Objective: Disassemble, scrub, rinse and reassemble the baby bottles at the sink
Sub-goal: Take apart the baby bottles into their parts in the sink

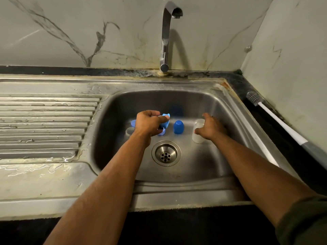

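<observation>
R hand [211, 128] round clear bottle [197, 131].

Clear bottle body [198, 130] upright, right of centre; dark blue cap [178, 127] dome-up at centre; light blue part [166, 119], clear ring [130, 131] left of centre.

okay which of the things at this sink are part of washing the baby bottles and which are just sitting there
Part of the job:
clear bottle, under the right hand
light blue piece, in the left hand
dark blue cap
bottle brush on the counter
tap

Just there:
drain strainer
draining board
</observation>
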